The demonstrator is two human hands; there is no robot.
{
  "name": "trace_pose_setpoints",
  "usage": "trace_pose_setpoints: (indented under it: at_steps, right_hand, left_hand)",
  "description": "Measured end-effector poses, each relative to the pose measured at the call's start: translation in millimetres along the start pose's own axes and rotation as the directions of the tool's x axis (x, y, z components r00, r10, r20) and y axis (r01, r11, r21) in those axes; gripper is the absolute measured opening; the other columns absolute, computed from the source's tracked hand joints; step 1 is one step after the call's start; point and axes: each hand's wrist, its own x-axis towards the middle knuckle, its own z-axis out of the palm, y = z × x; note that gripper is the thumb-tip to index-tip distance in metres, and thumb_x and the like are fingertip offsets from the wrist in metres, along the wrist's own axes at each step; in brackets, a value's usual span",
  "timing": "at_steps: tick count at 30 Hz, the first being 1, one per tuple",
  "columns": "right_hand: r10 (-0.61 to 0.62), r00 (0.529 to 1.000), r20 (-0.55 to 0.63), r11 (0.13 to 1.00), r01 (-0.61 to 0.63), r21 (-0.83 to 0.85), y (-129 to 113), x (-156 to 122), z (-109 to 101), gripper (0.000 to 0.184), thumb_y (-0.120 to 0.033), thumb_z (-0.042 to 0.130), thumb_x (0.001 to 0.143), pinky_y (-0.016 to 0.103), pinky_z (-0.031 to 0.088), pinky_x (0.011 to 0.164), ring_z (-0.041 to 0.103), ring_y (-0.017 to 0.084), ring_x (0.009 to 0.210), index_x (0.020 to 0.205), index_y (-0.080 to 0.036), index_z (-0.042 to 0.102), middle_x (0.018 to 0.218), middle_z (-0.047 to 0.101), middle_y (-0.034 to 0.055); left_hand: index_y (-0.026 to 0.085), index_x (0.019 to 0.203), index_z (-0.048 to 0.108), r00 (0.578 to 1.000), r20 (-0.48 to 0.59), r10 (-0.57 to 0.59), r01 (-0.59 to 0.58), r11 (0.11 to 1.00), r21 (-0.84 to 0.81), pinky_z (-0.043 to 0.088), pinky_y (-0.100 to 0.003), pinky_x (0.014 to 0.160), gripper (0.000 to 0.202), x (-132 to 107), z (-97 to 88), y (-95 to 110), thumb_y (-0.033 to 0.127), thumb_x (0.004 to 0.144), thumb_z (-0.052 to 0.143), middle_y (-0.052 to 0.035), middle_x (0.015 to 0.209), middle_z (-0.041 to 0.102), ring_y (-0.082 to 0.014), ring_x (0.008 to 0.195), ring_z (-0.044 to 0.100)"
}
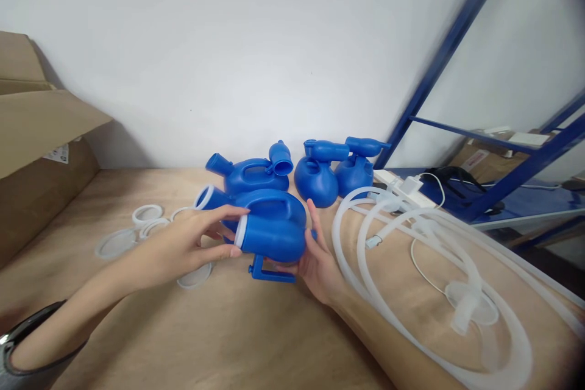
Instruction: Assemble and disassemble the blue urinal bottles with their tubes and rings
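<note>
A blue plastic jug [274, 237] with a white-rimmed neck and a handle lies on its side at the middle of the wooden table [192, 335]. My left hand [192, 244] pinches the white ring on its neck with fingers and thumb. Around the jug's base my right hand [315, 259] is curled, gripping it from the right. A second blue jug [260, 198] lies just behind it. Two more blue jugs [251, 173] [336, 173] stand further back by the wall.
Several white rings and caps [146, 219] lie left of my left hand. Coiled translucent tubing [411, 256] with a funnel piece covers the table's right side. A cardboard box [36, 158] stands at the left. A blue metal rack [493, 152] and a white power strip are at the right.
</note>
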Motion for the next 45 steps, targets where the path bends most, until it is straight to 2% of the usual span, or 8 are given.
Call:
trace_pose_setpoints:
  at_steps: [3, 8, 12, 15, 21, 27, 36, 45]
  right_hand:
    - [0.027, 1.0, 0.003, 1.0, -0.027, -0.012, 0.7, 0.7, -2.0, 0.09, -0.057, 0.078, 0.092, 0.041, 0.069, 0.072, 0.079, 0.025, 0.097, 0.159, -0.062, 0.017, 0.165, 0.043, 0.002]
    - [0.061, 0.998, 0.006, 0.998, -0.061, -0.01, 1.4, 1.6, -6.9, 0.061, -0.067, 0.072, 0.092, 0.038, 0.068, 0.069, 0.081, 0.026, 0.088, 0.141, -0.043, 0.046, 0.144, 0.063, 0.0059]
    - [0.037, 0.998, 0.047, 0.999, -0.037, -0.003, 1.9, 0.2, -8.4, 0.073, -0.07, 0.08, 0.082, 0.037, 0.067, 0.069, 0.081, 0.028, 0.084, 0.137, -0.037, 0.045, 0.128, 0.07, 0.0069]
    - [0.04, 0.998, 0.055, 0.999, -0.038, -0.028, 2.1, -1.0, -8.1, 0.086, -0.058, 0.09, 0.079, 0.033, 0.066, 0.067, 0.081, 0.025, 0.077, 0.145, -0.038, 0.039, 0.123, 0.071, 0.0067]
    - [0.086, 0.996, 0.035, 0.996, -0.086, -0.026, 1.9, -1.7, -6.6, 0.085, -0.055, 0.09, 0.079, 0.041, 0.068, 0.073, 0.081, 0.026, 0.076, 0.143, -0.035, 0.039, 0.123, 0.07, 0.008]
    - [0.108, 0.994, 0.032, 0.994, -0.107, -0.017, 3.0, -3.4, -5.6, 0.08, -0.054, 0.091, 0.079, 0.048, 0.066, 0.083, 0.081, 0.029, 0.085, 0.139, -0.036, 0.041, 0.125, 0.069, 0.0083]
    - [0.093, 0.994, 0.054, 0.996, -0.093, -0.008, 8.3, -3.1, -12.0, 0.068, -0.054, 0.089, 0.082, 0.042, 0.067, 0.074, 0.081, 0.025, 0.07, 0.123, -0.033, 0.039, 0.11, 0.073, 0.0033]
    - [0.089, 0.994, 0.057, 0.996, -0.087, -0.036, 6.5, -2.6, -8.0, 0.069, -0.057, 0.089, 0.08, 0.043, 0.066, 0.077, 0.081, 0.025, 0.069, 0.119, -0.031, 0.038, 0.105, 0.074, 0.0015]
  left_hand:
    - [0.039, 0.142, 0.057, 0.999, -0.029, 0.017, -0.016, 1.0, 0.023, 0.061, -0.031, 0.08, 0.06, -0.6, 0.6, -0.2, 0.069, 0.091, 0.067, 0.0, 0.114, 0.078, -0.0246, 0.106, 0.074]
    - [0.039, 0.143, 0.058, 0.982, -0.111, 0.152, -0.148, 0.988, 0.042, 0.064, -0.034, 0.086, 0.055, -0.6, 4.4, -2.4, 0.059, 0.093, 0.07, -0.0012, 0.13, 0.074, -0.0253, 0.109, 0.075]
    - [0.04, 0.144, 0.057, 0.901, -0.21, 0.38, -0.347, 0.921, 0.177, 0.059, -0.04, 0.107, 0.049, 0.8, 8.1, -4.5, 0.051, 0.097, 0.069, -0.0004, 0.146, 0.067, -0.0259, 0.126, 0.069]
    - [0.039, 0.14, 0.063, 0.844, -0.21, 0.494, -0.426, 0.855, 0.298, 0.059, -0.042, 0.107, 0.039, 0.6, 7.3, -2.4, 0.046, 0.101, 0.065, -0.0028, 0.147, 0.066, -0.0278, 0.131, 0.066]
    - [0.034, 0.133, 0.07, 0.829, -0.164, 0.534, -0.453, 0.814, 0.363, 0.066, -0.031, 0.081, 0.031, -1.7, 3.8, 4.1, 0.038, 0.107, 0.055, -0.0071, 0.137, 0.071, -0.0259, 0.115, 0.074]
    - [0.038, 0.137, 0.068, 0.825, -0.165, 0.54, -0.454, 0.809, 0.374, 0.063, -0.033, 0.09, 0.032, -1.3, 6.6, -3.5, 0.037, 0.107, 0.055, -0.0047, 0.14, 0.069, -0.025, 0.115, 0.074]
    - [0.031, 0.132, 0.068, 0.793, -0.154, 0.589, -0.505, 0.778, 0.375, 0.06, -0.028, 0.088, 0.028, 1.6, 9.2, -2.4, 0.033, 0.109, 0.052, -0.0057, 0.135, 0.071, -0.0199, 0.111, 0.074]
    - [0.028, 0.129, 0.068, 0.778, -0.144, 0.612, -0.52, 0.755, 0.4, 0.06, -0.028, 0.084, 0.028, 2.5, 10.6, -2.0, 0.032, 0.11, 0.048, -0.0077, 0.129, 0.07, -0.0201, 0.107, 0.074]
